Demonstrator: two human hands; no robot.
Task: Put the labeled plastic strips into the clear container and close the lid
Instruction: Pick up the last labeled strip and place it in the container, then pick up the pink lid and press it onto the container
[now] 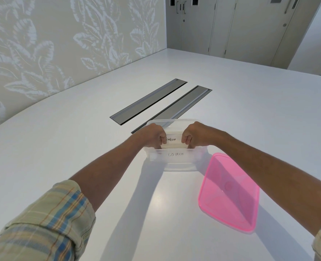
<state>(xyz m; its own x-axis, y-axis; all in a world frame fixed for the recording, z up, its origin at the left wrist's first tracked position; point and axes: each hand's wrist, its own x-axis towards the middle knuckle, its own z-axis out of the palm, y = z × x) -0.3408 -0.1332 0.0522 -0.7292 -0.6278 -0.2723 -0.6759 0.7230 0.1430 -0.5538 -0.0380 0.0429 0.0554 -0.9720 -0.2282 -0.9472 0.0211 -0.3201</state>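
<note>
Plaid sleeve point(42, 223), rolled back, lower left corner; bare forearm beyond it reaching forward. Matching cuff barely in view at lower right edge.

White table point(61, 147), broad, curved along its left edge, bearing all items listed.

Pink lid point(229, 193), translucent, rectangular with rounded corners, lying flat on table just right of container and nearer to the viewer; off the container, partly crossed by right forearm.

Clear container point(174, 161), rectangular, open-topped, standing on table at centre. Near wall shows a strip inside with handwritten label reading roughly "OSTRICH" point(175, 154).

Labeled plastic strips point(172, 141), white stack held on edge inside the container's opening, lower edges below the rim; top label partly covered, visible letters "ENGUIN".

Left hand point(154, 135), curled closed, fingers pinching left end of the strip stack, fingertips dipping within container.

Right hand point(193, 134), likewise curled closed, pinching right end of same stack, mirror posture.

Two grey panels point(148, 101), long, narrow, set flush in tabletop, running diagonally away behind container; nearer one partly hidden by container's far rim.

Wall point(42, 44), left side, pale with large leaf pattern.

Doors point(231, 25), pale, with metal handles, at far end of room past table edge.
</note>
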